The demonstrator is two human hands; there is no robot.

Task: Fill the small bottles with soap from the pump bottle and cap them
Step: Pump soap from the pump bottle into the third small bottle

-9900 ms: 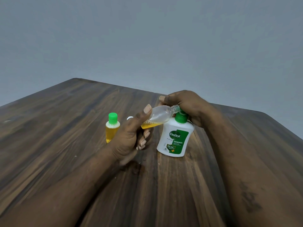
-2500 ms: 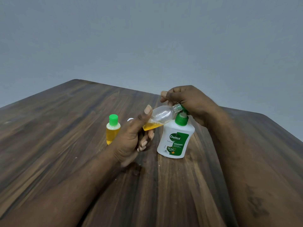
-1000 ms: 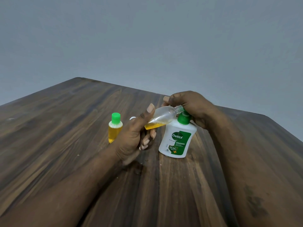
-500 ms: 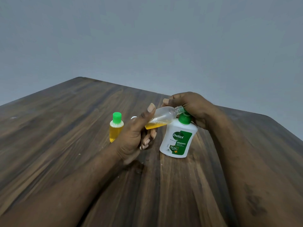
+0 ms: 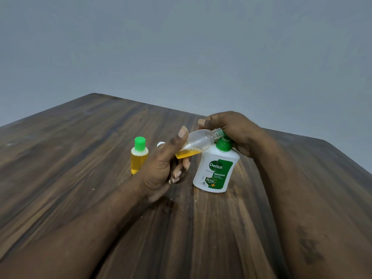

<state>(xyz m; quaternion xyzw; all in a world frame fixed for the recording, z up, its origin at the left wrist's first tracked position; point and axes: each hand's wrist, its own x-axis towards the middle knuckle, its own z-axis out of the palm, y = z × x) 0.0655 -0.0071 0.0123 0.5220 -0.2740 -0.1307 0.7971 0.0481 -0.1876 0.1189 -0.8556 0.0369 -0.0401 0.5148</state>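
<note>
Two small bottles: capped bottle (image 5: 139, 158) full, upright on worktop (image 5: 80, 158); open bottle (image 5: 198, 141) part-filled, tilted
Left hand (image 5: 161, 170): grip closed round open bottle, neck at the pump
Right hand (image 5: 235, 131): grip curled over pump bottle (image 5: 216, 170) green head

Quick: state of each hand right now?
Left hand: holds the tilted small bottle, partly filled with yellow soap.
Right hand: curled over the pump bottle top; whether it is pressing cannot be told.
</note>
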